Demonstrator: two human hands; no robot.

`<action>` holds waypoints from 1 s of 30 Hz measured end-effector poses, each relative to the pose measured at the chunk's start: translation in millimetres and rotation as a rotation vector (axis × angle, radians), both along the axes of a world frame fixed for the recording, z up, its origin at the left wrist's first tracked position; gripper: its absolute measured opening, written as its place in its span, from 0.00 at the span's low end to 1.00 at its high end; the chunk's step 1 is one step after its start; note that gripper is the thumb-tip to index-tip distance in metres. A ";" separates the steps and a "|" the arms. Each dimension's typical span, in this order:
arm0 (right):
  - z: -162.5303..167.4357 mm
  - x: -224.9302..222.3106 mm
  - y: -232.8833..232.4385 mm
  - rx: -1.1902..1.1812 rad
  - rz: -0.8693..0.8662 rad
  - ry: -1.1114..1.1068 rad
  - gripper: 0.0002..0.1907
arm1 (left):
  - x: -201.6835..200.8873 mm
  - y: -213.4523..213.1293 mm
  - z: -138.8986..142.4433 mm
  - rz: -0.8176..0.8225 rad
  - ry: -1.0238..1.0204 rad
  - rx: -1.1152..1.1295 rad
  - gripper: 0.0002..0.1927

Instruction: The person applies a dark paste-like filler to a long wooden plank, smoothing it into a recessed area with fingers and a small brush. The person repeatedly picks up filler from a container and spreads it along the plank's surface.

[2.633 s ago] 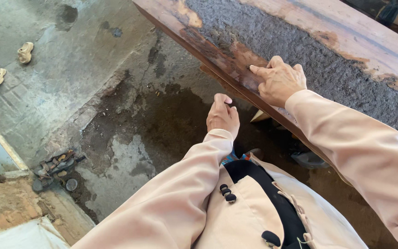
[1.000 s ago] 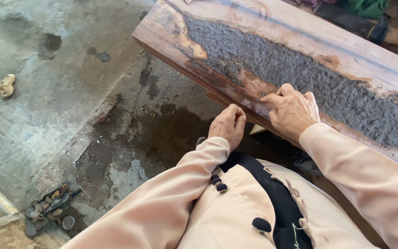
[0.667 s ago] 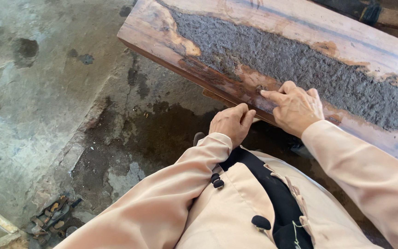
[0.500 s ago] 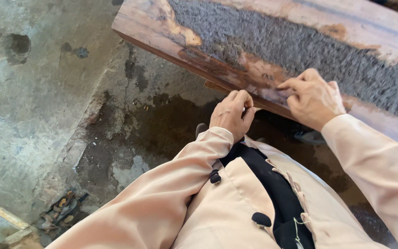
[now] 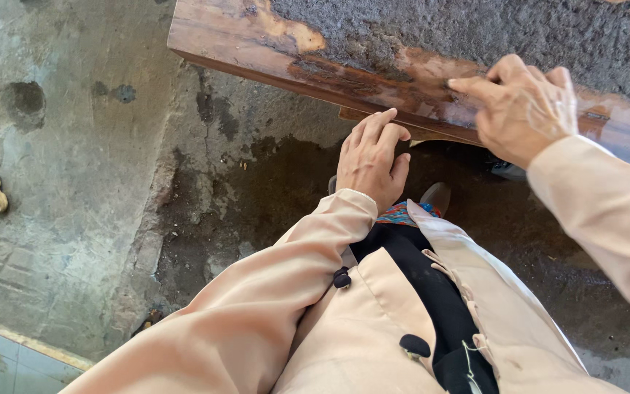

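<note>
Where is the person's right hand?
In the head view, upper right: the right hand lies on the near edge of the wooden board, beside its grey gritty patch.

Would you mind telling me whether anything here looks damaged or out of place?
The wooden plank looks worn: its reddish surface is patchy and flaking near the right hand. The concrete floor is cracked and stained dark under the left hand.
</note>
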State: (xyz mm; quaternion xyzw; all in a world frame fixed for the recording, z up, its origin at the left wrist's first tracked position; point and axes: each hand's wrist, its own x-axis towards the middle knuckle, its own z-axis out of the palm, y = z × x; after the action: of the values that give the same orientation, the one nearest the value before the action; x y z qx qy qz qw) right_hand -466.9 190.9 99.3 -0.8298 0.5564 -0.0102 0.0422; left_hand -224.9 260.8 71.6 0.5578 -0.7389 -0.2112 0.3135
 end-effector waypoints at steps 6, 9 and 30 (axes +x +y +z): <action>1.3 -30.2 8.1 0.047 -0.015 -0.031 0.20 | 5.2 -5.5 -1.6 -0.068 -0.037 -0.001 0.18; -3.4 -29.4 1.4 0.033 -0.065 -0.145 0.23 | 3.9 -6.8 -2.6 -0.124 -0.065 0.002 0.19; -4.2 -3.7 8.7 0.081 -0.202 -0.207 0.25 | 4.5 -24.0 -10.1 -0.273 -0.121 0.154 0.15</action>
State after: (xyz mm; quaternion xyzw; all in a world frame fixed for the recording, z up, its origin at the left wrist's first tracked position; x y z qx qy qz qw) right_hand -470.6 199.6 95.0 -0.7617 0.6298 -0.0775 0.1315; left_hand -220.4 236.8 61.5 0.4862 -0.8071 -0.2737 0.1929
